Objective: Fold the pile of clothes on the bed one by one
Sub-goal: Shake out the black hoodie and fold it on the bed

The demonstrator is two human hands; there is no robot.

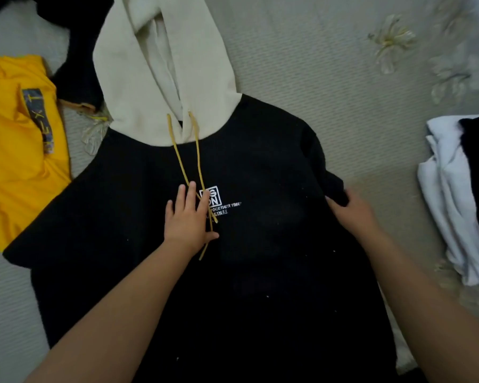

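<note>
A: Head view: black hoodie [150,272] lies face up on the bed [329,92], cream hood [150,64] pointing away, yellow drawstrings [177,158] trailing down the chest print.

B: Hands?

A: Left hand [187,217] flat on the chest, fingers straight, pinning the cloth, grip wide. Right hand [351,210] has its grip closed on the hoodie's right sleeve [333,181], which is bunched at the body's edge.

B: Step?

A: Looks like the first sleeve fold on this garment. Left sleeve [47,225] is spread out flat, not yet folded.

B: Next?

A: Probably carry the right sleeve across the chest while the left hand keeps the body anchored, then clear the left hand. Drawstrings may get trapped under the fold.

B: Rest of the pile?

A: Yellow shirt [14,161] to the left, touching the left sleeve. White and black stack [454,189] to the right, apart from the hoodie, seemingly folded.
</note>
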